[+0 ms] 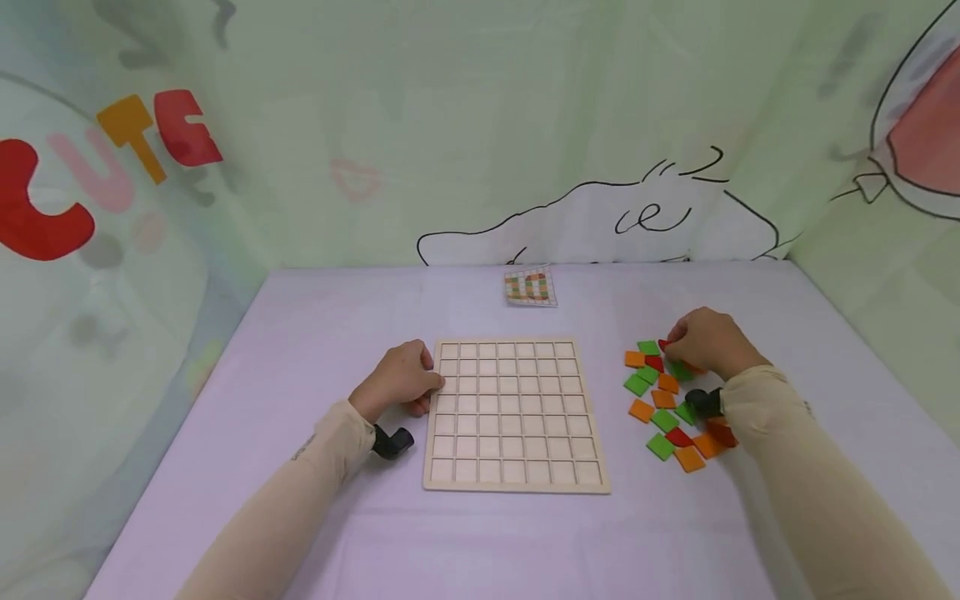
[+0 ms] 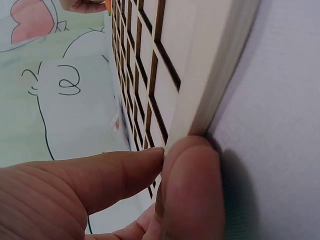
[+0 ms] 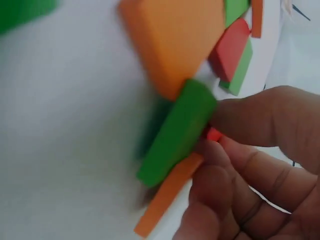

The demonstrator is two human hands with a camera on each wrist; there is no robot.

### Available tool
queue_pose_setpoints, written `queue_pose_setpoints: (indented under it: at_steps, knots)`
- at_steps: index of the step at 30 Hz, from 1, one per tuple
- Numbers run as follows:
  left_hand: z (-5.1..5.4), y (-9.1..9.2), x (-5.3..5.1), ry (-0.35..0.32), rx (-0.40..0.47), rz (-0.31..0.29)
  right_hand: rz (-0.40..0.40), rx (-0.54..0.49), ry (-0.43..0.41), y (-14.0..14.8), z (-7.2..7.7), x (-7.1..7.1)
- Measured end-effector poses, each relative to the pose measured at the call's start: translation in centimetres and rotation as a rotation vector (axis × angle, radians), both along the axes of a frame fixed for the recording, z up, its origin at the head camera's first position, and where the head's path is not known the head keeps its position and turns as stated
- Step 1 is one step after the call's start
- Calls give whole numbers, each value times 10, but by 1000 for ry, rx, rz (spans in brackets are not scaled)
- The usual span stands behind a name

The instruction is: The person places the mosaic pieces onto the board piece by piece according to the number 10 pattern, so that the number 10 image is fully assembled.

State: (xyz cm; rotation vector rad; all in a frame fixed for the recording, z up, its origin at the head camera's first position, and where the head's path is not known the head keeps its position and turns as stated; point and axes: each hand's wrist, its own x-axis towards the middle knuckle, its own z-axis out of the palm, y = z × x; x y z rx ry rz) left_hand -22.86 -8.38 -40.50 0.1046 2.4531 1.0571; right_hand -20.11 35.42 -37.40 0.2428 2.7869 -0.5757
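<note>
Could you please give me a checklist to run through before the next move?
1. Left hand steadying the wooden grid board: ok, it pinches the left edge.
2. Right hand at the loose tiles: ok.
3. Secure pinch on the tilted green tile: cannot tell; a red bit also shows between the fingers.
4. Tiles sorted by colour: not ok, green, orange and red are mixed.
5. Patterned card unobstructed: ok, beyond the board.
</note>
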Motion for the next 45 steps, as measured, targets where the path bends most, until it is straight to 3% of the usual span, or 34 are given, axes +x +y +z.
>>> queue_pose_setpoints:
  at_steps: [6,12,24,31,35,40,45]
  knots:
    - [1,-2,2,3,10,31,34,-22,-33,2,1,-9]
    - [1,-1,5,-10,34,25,-2,-93,-28,4,-4,-5]
    - [-5,-4,7,-29,35,25,-51,-135,143,3,-11,14]
    - [-3,-4,6,-21,61,14,-105,-345,164,-9,-3,24]
    - [-2,-3,5,-11,55,18,-119,-528,150,-31,-1,23]
    - [-1,-3,5,30,51,11,-145,-745,79,-65,-2,17]
    - [-4,-1,5,52,65,20,-208,-840,3,-98,-8,11]
